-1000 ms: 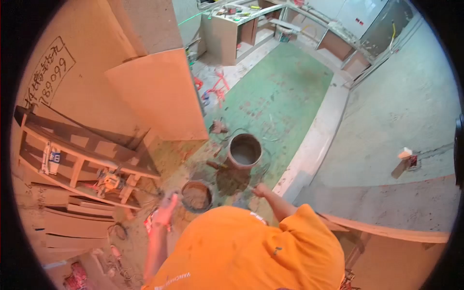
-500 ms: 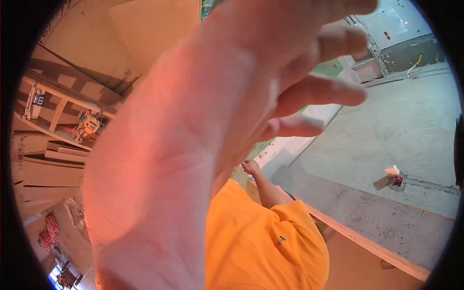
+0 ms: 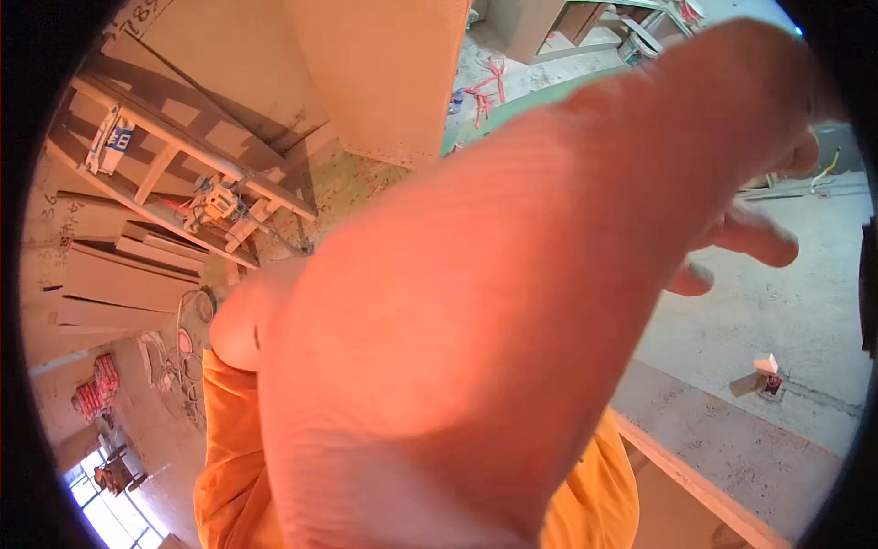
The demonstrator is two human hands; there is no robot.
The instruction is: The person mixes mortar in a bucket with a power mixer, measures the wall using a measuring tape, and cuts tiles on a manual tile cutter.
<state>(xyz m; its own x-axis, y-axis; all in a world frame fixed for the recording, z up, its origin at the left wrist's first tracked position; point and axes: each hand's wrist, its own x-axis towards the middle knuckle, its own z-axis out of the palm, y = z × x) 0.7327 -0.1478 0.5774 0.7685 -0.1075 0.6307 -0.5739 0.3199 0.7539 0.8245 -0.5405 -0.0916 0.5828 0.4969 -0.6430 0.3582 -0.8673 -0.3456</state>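
My left hand [image 3: 640, 174] is raised very close to the camera and fills the middle of the view, palm and wrist blurred. Its fingers point to the right and stand apart, with nothing seen in them. An orange shirt [image 3: 229, 457] shows on both sides of the raised forearm. Bare skin of an arm comes out of the left sleeve. My right hand is not visible, and the floor in front of the body is hidden behind the raised hand.
A wooden frame [image 3: 155, 174] at the left holds a yellow tool [image 3: 219, 203] and a white and blue packet [image 3: 112, 142]. Stacked boards [image 3: 128, 284] lie below it. Cabinets [image 3: 530, 27] and a bucket [image 3: 636, 48] stand at the back. A ledge [image 3: 732, 439] runs along the right.
My left hand has come up from beside the round containers to the camera, then shifted rightward. My right hand has gone out of sight. The view has turned, bringing a window in at lower left.
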